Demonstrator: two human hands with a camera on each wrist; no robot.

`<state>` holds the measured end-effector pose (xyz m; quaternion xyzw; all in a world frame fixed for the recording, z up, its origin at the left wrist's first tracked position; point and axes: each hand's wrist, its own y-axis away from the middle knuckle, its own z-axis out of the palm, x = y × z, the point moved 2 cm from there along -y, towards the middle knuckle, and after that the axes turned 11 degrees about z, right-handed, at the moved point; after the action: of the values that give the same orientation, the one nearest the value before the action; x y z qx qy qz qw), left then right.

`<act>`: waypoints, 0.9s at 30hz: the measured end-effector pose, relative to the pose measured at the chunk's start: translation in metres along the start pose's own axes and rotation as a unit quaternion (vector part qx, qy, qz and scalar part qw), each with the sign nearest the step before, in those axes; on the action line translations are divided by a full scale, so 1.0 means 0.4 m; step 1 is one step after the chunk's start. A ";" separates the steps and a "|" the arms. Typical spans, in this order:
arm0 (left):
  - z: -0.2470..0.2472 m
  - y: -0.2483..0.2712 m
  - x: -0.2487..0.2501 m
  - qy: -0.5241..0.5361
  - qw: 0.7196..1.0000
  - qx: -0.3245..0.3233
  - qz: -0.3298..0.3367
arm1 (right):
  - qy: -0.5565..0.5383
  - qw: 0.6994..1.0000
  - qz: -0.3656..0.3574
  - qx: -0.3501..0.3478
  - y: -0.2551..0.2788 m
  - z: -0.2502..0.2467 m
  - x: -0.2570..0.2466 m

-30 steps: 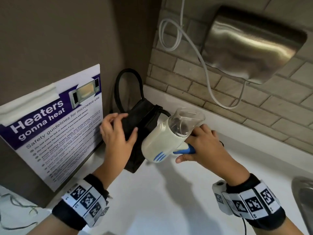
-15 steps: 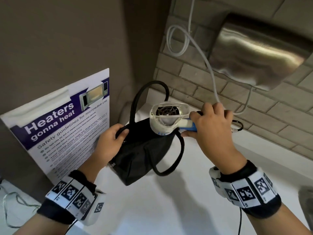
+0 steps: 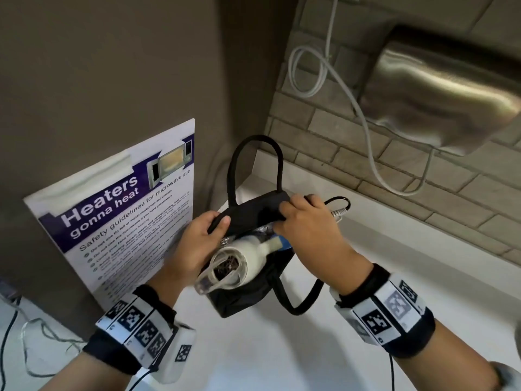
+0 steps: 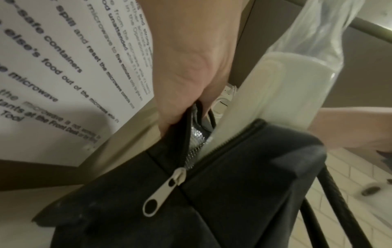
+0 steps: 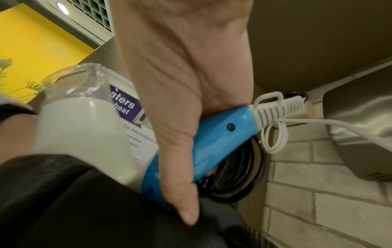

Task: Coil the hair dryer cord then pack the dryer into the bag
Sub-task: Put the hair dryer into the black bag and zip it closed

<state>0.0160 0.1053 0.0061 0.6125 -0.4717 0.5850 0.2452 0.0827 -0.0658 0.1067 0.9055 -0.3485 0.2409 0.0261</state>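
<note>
A microwave safety poster [image 3: 121,210] reading "Heaters gonna heat" leans against the brown wall on the left. Far right, a steel hand dryer [image 3: 439,100] hangs on the brick wall [image 3: 352,162], a white cable [image 3: 324,71] looping beside it, above the white table [image 3: 253,348].

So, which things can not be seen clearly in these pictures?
- Coiled black cord: right wrist view, mostly behind the blue dryer handle and right hand.
- Inside of the black fabric bag: head view, blocked by the white dryer body.
- Left hand fingertips: left wrist view, tucked behind the bag's zipper edge.
</note>
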 end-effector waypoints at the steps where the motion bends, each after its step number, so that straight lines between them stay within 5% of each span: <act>1: 0.005 0.001 0.002 -0.001 1.000 -0.011 0.009 | -0.007 0.999 -0.031 -0.017 -0.007 -0.005 -0.001; 7: 0.016 0.008 0.002 0.084 0.995 -0.049 -0.001 | -0.051 0.968 -0.155 -0.192 -0.061 0.002 0.007; 14: 0.016 -0.002 -0.009 0.176 0.980 -0.082 -0.050 | -0.085 0.895 -0.182 -0.398 -0.139 0.077 -0.012; 17: 0.005 0.000 -0.006 0.224 0.968 -0.082 -0.084 | -0.135 0.877 -0.170 -0.428 -0.155 0.120 -0.025; 21: -0.014 -0.004 -0.015 0.205 0.976 -0.063 -0.048 | -0.182 0.855 -0.142 -0.465 -0.159 0.179 -0.041; 27: -0.009 0.000 -0.009 0.137 0.989 -0.055 -0.015 | -0.171 0.892 -0.124 -0.401 -0.145 0.237 -0.079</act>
<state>0.0148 0.1095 0.0033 0.5194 -0.4560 0.6323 0.3499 0.1393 -0.0227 0.0157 0.8811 -0.2995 -0.0827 0.3566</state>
